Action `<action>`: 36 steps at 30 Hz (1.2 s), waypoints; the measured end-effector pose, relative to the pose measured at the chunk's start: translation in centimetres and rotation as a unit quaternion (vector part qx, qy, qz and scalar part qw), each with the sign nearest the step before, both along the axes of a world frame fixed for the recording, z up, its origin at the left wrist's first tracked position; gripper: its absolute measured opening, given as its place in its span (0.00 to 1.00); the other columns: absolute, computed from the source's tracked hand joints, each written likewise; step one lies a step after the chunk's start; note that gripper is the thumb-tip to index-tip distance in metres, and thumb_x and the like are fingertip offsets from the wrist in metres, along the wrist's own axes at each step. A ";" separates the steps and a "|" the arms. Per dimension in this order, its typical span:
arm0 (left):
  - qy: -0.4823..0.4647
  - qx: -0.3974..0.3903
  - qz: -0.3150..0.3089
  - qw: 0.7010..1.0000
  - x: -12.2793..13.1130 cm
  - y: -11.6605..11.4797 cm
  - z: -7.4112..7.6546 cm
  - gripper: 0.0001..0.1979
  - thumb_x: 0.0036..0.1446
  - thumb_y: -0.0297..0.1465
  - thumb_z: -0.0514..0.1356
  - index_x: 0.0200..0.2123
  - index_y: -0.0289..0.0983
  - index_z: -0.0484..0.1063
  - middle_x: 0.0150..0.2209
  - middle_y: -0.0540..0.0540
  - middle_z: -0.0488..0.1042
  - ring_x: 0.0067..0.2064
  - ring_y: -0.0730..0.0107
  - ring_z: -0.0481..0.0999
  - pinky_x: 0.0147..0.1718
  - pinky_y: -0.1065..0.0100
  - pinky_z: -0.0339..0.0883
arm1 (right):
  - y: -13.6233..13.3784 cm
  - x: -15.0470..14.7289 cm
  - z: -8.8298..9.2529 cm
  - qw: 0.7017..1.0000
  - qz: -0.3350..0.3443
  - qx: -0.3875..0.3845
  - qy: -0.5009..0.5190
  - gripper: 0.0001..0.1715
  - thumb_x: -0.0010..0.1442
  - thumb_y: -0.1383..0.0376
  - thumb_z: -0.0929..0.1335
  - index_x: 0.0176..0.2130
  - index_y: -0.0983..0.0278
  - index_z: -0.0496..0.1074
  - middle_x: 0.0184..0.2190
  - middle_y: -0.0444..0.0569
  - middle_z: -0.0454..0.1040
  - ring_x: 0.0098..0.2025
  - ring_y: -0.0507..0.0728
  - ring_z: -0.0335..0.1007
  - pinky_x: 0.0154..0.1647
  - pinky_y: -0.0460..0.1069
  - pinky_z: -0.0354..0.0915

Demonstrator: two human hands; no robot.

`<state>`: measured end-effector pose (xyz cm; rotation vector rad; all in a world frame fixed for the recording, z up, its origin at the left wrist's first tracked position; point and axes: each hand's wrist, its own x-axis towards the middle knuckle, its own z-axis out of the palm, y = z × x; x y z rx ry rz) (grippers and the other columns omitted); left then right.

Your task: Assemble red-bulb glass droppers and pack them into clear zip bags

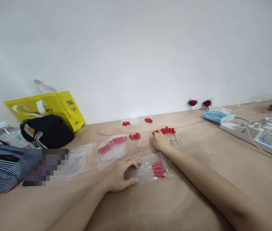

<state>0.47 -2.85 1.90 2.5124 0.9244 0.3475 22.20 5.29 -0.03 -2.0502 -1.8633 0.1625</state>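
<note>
My left hand (120,175) lies palm down with thumb and fingers apart, its fingertips at the left edge of a clear zip bag (145,160). Inside that bag lie several droppers (158,168) with red bulbs and thin pale tubes. Farther out, my right hand (161,141) is closed in a pinch around a red-bulbed dropper (155,132); its fingertips are partly hidden. Just right of it is a loose row of similar droppers (170,133), and a smaller group (136,141) lies to its left. Another filled zip bag (113,147) rests beyond my left hand.
Flat zip bags (80,158) lie at left, near a striped pouch (2,166), black cap (51,131) and yellow bag (66,109). Small red pieces (148,120) are by the wall. Tissues (218,116) and a corded power strip (256,138) stand right.
</note>
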 end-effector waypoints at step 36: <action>0.010 0.012 0.004 1.000 -0.2 0.2 -0.3 0.22 0.50 0.40 0.58 0.49 0.44 0.63 0.54 0.47 0.64 0.54 0.60 0.62 0.55 0.53 0.48 | -6.6 5.7 -3.9 0.795 0.081 0.096 0.594 0.31 0.48 0.50 0.65 0.44 0.60 0.45 0.25 0.38 0.63 0.22 0.50 0.67 0.24 0.48 0.68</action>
